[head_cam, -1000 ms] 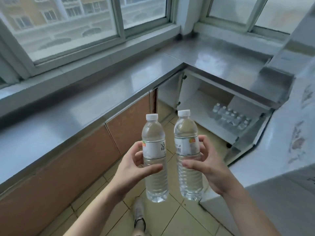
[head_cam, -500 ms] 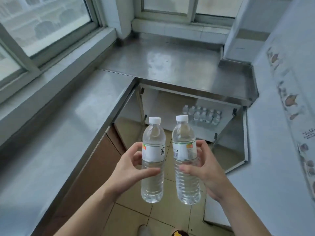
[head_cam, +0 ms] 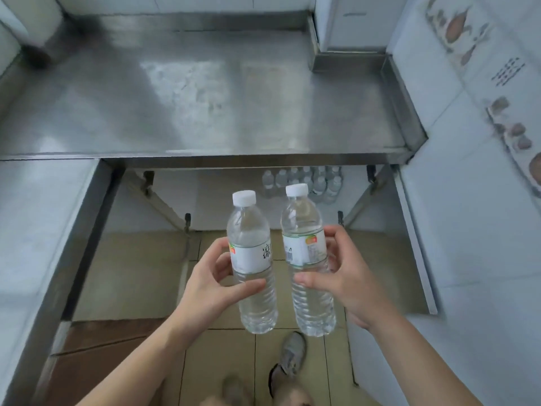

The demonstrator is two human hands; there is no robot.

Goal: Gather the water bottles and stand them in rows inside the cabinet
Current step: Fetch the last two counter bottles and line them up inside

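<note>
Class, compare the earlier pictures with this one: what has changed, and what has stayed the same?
The person turned to face the open cabinet, now straight ahead and nearer. Unchanged: left hand and right hand each hold an upright bottle; the bottles in the cabinet stand as before.

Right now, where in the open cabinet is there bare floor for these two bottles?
Free: the white cabinet floor left of the standing bottles, running to the left door hinge. Crowded: the back right corner, where that cluster sits. Both hands are full: left hand grips one bottle, right hand the other.
</note>
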